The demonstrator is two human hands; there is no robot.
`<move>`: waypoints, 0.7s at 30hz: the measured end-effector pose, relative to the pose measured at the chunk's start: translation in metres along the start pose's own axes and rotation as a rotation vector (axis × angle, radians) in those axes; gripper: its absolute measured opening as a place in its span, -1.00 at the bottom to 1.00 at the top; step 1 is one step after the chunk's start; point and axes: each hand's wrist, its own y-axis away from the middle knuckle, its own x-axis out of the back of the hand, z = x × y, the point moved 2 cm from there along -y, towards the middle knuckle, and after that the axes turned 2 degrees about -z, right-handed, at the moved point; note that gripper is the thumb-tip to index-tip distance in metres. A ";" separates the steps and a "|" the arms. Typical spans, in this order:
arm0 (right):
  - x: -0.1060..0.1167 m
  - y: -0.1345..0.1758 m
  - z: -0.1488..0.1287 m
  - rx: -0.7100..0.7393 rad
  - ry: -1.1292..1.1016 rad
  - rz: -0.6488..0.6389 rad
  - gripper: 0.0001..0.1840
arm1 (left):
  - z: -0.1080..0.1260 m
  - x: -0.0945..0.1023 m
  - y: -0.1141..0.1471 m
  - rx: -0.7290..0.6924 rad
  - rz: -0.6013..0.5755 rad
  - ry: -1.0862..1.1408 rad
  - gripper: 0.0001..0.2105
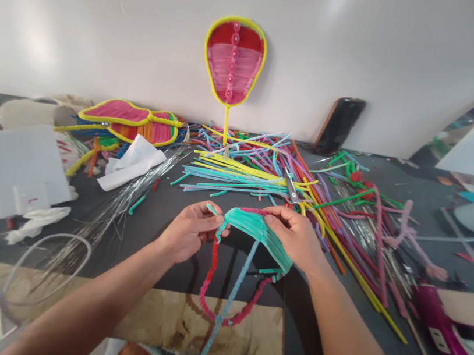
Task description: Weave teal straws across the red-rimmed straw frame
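Between my hands is a half-made pipe-cleaner fan (pixel 252 224), with rows of teal pipe cleaner laid across one end. A red and magenta twisted loop forms its frame, and a twisted blue stem crosses the loop and points down toward me. My left hand (pixel 192 227) pinches the short free end of a teal pipe cleaner (pixel 215 210) at the frame's left edge. My right hand (pixel 294 235) grips the teal rows at the fan's right side, thumb on top. The fingers behind the rows are hidden.
A finished yellow-rimmed fan (pixel 234 62) stands against the white board. Loose yellow and blue pipe cleaners (pixel 237 174) lie ahead, with scissors (pixel 292 186) among them. A phone (pixel 340 126) leans at the back. Metal wires (pixel 128 200) lie left, a magenta device (pixel 449 325) right.
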 end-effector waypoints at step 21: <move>-0.004 0.002 0.005 -0.007 -0.043 -0.063 -0.67 | 0.001 0.000 0.001 0.023 -0.019 -0.302 -0.71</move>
